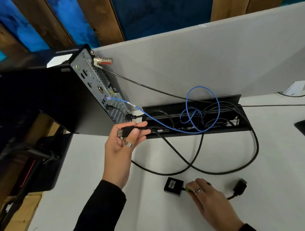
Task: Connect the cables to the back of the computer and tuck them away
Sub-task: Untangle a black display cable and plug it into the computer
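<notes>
Plugging-in is the step in hand: seen from the head camera, the left hand [122, 144] pinches a black video plug [125, 131] in its grip just below the computer [95, 82] rear panel, where the blue network cable [148, 117] is already seated. The right hand [205, 194] pinches the cord at a small black adapter [173, 186] on the table [98, 169]. Next, I judge, the plug must be turned to match a free port above, with loose cables then fed into the cable tray [191, 103].

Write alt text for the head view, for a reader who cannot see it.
A left hand holds a black plug near the computer, while the right hand touches an adapter on the desk. A blue cable is already plugged in, looping over an open tray of black cables.
</notes>
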The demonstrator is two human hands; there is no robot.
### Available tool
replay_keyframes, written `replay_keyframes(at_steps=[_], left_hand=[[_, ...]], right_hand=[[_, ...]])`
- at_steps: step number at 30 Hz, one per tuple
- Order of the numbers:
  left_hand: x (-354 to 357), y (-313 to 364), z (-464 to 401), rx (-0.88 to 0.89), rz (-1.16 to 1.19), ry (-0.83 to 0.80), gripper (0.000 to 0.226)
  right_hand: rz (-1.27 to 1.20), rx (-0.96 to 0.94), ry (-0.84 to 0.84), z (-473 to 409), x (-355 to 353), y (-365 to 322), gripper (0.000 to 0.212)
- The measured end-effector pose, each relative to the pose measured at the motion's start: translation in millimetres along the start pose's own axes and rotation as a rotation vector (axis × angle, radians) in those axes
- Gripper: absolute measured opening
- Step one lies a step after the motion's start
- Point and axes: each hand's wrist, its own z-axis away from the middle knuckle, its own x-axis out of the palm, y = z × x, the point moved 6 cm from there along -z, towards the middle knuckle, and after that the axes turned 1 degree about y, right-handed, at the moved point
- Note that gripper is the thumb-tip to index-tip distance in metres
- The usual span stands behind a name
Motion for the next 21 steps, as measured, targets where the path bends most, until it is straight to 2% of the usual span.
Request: replay_keyframes(at_steps=[4, 7, 10, 14, 17, 19, 21], left_hand=[[0.5, 7.0, 8.5, 0.047, -0.148, -0.049, 0.019], [1.6, 16.3, 12.0, 0.095, -0.229, -0.109, 0.017], [1.7, 19.6, 14.3, 0.12, -0.286, -0.139, 0.018], [2.1, 19.2, 14.3, 0.128, -0.335, -0.139, 0.014], [0.8, 24.0, 10.1, 0.181, -0.412, -0.1, 0.017], [-0.5, 29.3, 6.5, 0.263, -0.531, -0.066, 0.022], [-1.2, 31.7, 3.3, 0.32, -0.632, -0.039, 0.023]], right_hand=[[0.092, 0.004, 0.029, -5.7, 5.7, 10.8, 0.03], [0.166, -0.016, 0.032, -14.6, -4.2, 2.4, 0.015], [0.062, -0.046, 0.131, -36.4, -38.7, -20.9, 0.029], [-0.076, -0.046, 0.306, -81.4, -83.7, -47.4, 0.027], [-0.259, -0.033, 0.194, -115.1, -85.9, -60.1, 0.039], [-0.441, -0.043, 0.056, -130.1, -76.6, -66.9, 0.032], [-0.561, -0.126, 0.036, -138.9, -74.5, -74.5, 0.021]])
